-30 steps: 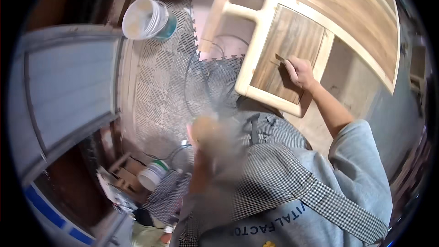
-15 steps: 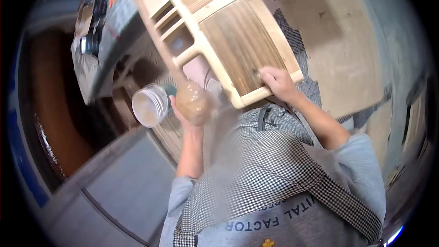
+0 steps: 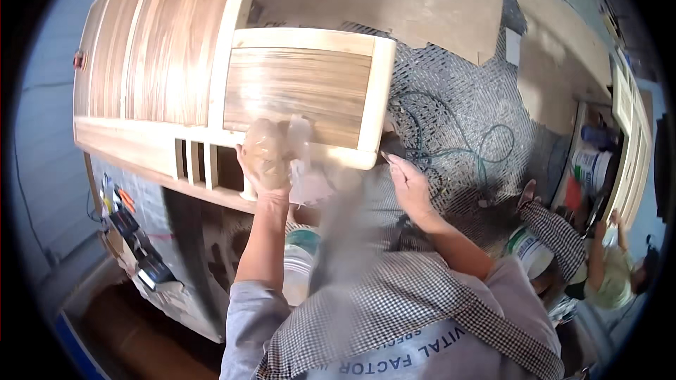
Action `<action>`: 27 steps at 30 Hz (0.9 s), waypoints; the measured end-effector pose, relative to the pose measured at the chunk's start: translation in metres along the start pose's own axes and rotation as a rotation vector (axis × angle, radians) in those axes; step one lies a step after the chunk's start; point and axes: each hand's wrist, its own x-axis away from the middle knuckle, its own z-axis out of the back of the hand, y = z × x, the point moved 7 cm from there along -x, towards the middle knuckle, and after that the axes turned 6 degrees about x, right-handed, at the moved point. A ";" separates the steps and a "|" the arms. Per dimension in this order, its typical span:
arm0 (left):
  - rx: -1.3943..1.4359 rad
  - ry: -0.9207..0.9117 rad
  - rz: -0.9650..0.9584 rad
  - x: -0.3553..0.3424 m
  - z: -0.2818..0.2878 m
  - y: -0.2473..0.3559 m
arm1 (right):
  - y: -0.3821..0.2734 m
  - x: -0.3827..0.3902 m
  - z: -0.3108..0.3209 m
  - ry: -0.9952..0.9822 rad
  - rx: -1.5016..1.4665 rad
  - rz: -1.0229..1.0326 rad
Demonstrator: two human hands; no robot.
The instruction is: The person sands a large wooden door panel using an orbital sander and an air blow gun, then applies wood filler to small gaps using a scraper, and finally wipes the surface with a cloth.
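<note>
My left hand [image 3: 271, 179] is raised palm up, fingers curled round a glossy tan lump [image 3: 265, 151] that looks like putty; I cannot tell if it is wrapped. It is over the near edge of a wooden furniture panel [image 3: 296, 88] with pale framing strips. A pale translucent strip [image 3: 299, 142] shows beside the lump, blurred. My right hand [image 3: 410, 181] is closed just off the panel's near right corner, fingers pinched. A dark flat shape shows at its fingertips, but I cannot make out what it is. A grey smear hides part of the middle.
Below my left forearm stands a white bucket [image 3: 299, 264] with a green band. A cluttered bench [image 3: 151, 260] with tools is at the left. Green cord [image 3: 486, 148] lies on patterned floor matting. At far right, another person [image 3: 609, 281] works beside a white bucket [image 3: 529, 252].
My view has swung to the right, bringing the matting and another person into sight. My right hand has come off the panel's face to beyond its corner. The left still holds the lump.
</note>
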 end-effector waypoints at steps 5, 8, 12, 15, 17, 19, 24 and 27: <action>-0.123 -0.069 -0.101 -0.006 0.006 0.007 | -0.005 0.018 -0.021 0.176 -0.040 0.034; -0.158 -0.100 -0.103 -0.009 0.002 0.011 | -0.006 0.019 -0.032 0.239 -0.118 0.073; -0.169 -0.115 -0.098 -0.017 0.010 0.015 | -0.016 0.013 -0.038 0.356 -0.107 0.236; -0.276 -0.142 -0.150 -0.019 0.007 0.014 | -0.015 0.015 -0.044 0.410 -0.062 0.251; -0.364 -0.175 -0.184 -0.022 0.007 0.018 | -0.014 0.015 -0.045 0.403 -0.063 0.261; -0.290 -0.124 -0.155 -0.024 0.015 0.019 | -0.012 0.014 -0.049 0.353 -0.031 0.206; -0.296 -0.115 -0.175 -0.021 0.007 0.016 | -0.017 0.018 -0.043 0.391 0.009 0.243; -0.288 -0.479 -0.071 -0.037 0.020 0.021 | -0.025 0.021 -0.035 0.372 0.041 0.254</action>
